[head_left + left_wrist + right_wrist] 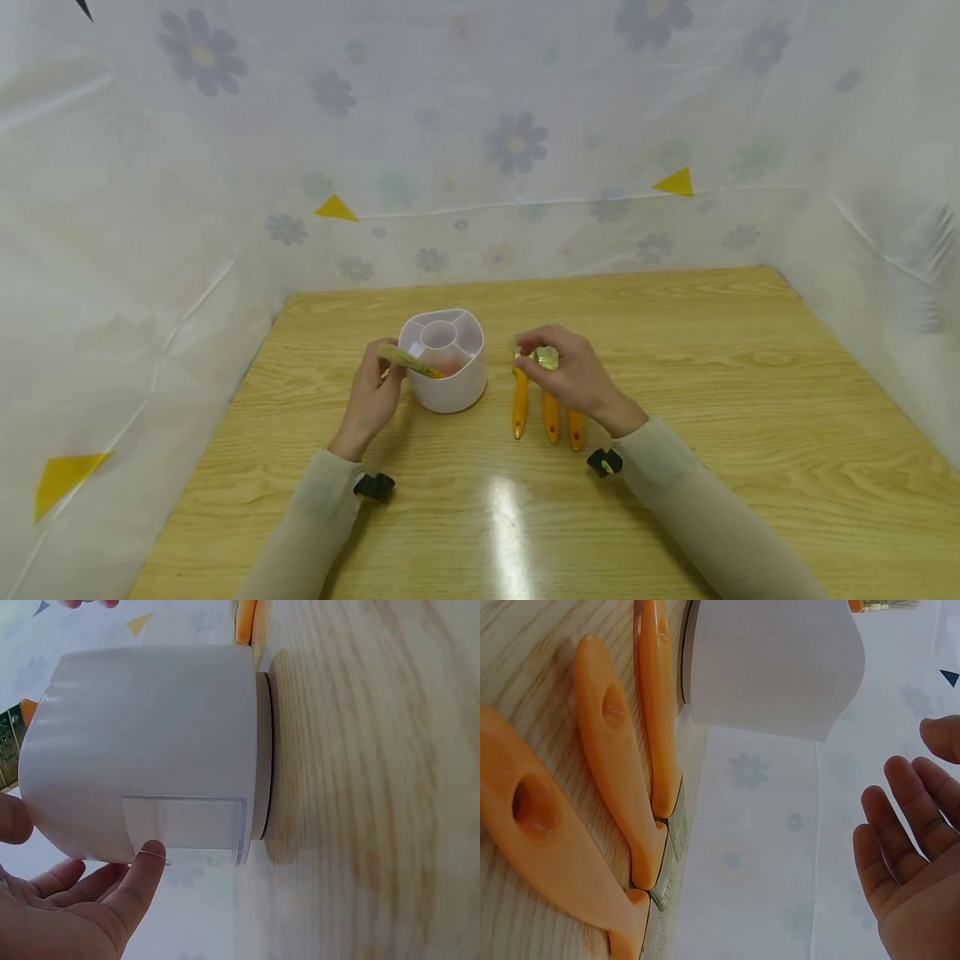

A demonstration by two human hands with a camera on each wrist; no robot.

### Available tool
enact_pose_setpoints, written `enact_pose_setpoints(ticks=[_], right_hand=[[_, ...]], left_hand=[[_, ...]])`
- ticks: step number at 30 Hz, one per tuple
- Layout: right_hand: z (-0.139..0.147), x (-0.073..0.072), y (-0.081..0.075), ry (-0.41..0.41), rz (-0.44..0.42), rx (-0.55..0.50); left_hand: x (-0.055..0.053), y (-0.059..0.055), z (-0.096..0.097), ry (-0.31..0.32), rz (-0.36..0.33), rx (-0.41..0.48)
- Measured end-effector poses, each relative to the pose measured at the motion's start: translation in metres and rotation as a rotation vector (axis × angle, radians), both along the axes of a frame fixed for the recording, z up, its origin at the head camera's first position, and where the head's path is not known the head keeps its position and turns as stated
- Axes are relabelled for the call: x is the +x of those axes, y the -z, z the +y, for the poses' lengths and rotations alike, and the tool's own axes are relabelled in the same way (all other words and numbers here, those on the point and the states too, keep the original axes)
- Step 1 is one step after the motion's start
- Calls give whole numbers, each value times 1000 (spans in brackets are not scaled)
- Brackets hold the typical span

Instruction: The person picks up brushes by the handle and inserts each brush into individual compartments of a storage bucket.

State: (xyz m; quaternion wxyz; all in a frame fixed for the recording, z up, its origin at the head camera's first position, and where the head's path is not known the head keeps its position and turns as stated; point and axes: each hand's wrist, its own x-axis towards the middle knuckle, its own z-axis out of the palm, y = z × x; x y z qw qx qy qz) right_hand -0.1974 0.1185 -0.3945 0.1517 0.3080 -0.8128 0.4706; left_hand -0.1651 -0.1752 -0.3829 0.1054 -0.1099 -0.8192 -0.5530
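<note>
A white compartmented organizer (450,392) stands upright left of the table's middle. A paintbrush (408,360) leans in its near compartment, bristles sticking out over the left rim. My left hand (373,396) is at the organizer's left side; in the left wrist view, a fairly straight finger (139,881) touches the clear label pocket (187,823) on its wall. Over the bristle ends of three orange-handled paintbrushes lying side by side, the left brush (520,404), the middle brush (551,417) and the right brush (576,429), hovers my right hand (566,367), fingers parted and holding nothing.
The wooden table (712,367) carries the organizer and brushes. White flowered sheeting (450,133) rises behind the table and along both sides, with yellow triangles (675,182) on it. Each wrist wears a small black camera, such as the left one (374,487).
</note>
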Motion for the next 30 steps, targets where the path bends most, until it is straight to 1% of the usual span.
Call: enact_pose_setpoints(ticks=[5, 9, 11, 13, 16, 17, 20, 22, 24, 26, 30], right_hand=[[2, 0, -1, 7, 13, 8], [4, -1, -4, 3, 22, 9], [5, -1, -5, 8, 21, 8], [6, -2, -6, 22, 12, 8], [8, -3, -6, 60, -5, 15], [9, -4, -6, 71, -10, 17], [12, -5, -6, 92, -25, 19], [13, -6, -6, 91, -39, 18], [14, -6, -6, 89, -53, 16], [14, -6, -6, 88, -61, 19], [14, -6, -6, 87, -63, 23]], left_hand=[[0, 0, -1, 16, -29, 30], [-2, 2, -4, 83, -27, 49], [-5, 7, -6, 121, -31, 66], [-9, 14, -8, 144, -40, 68], [-14, 25, -10, 150, -52, 49], [-15, 28, -11, 151, -46, 39], [-16, 31, -12, 157, -58, 24], [-15, 31, -11, 156, -73, 31], [-13, 26, -9, 158, -72, 41], [-10, 20, -6, 163, -43, 57], [-4, 8, 0, 147, 27, 75]])
